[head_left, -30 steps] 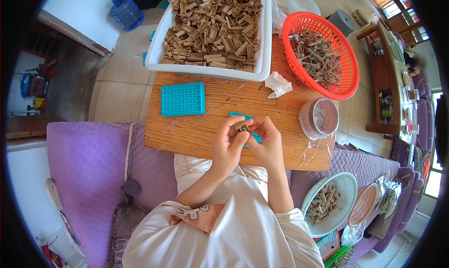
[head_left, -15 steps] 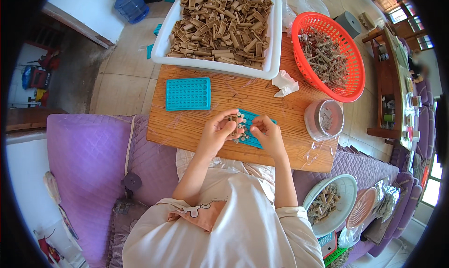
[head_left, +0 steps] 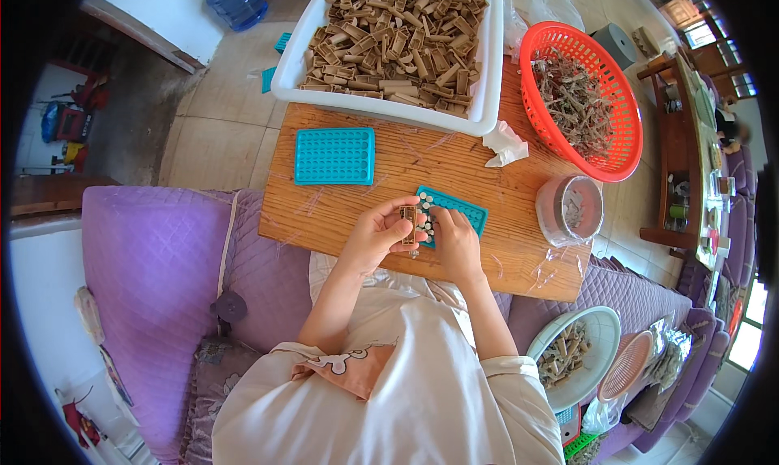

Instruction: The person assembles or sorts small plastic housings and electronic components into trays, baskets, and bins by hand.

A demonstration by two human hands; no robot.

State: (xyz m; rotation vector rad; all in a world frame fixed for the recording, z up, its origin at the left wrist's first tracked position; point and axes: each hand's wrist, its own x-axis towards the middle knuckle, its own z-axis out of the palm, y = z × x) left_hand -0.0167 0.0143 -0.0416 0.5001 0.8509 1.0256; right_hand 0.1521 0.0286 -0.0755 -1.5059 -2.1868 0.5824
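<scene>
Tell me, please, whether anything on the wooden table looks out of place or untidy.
Only small things: a crumpled white tissue lies loose beside the white plastic tub, and thin pale shavings are scattered over the wooden table.

- Your left hand (head_left: 375,236) pinches a small brown slotted piece (head_left: 408,223) upright between thumb and fingers, just above the near edge of the wooden table (head_left: 454,169).
- Your right hand (head_left: 456,242) rests on the near end of a teal grid tray (head_left: 456,211), beside small white discs (head_left: 425,224) lying on it.
- A second teal grid tray (head_left: 334,156) lies to the left, well apart.
- At the far side, a white tub (head_left: 487,100) is heaped with brown pieces; a red basket (head_left: 580,88) stands at the right.
</scene>
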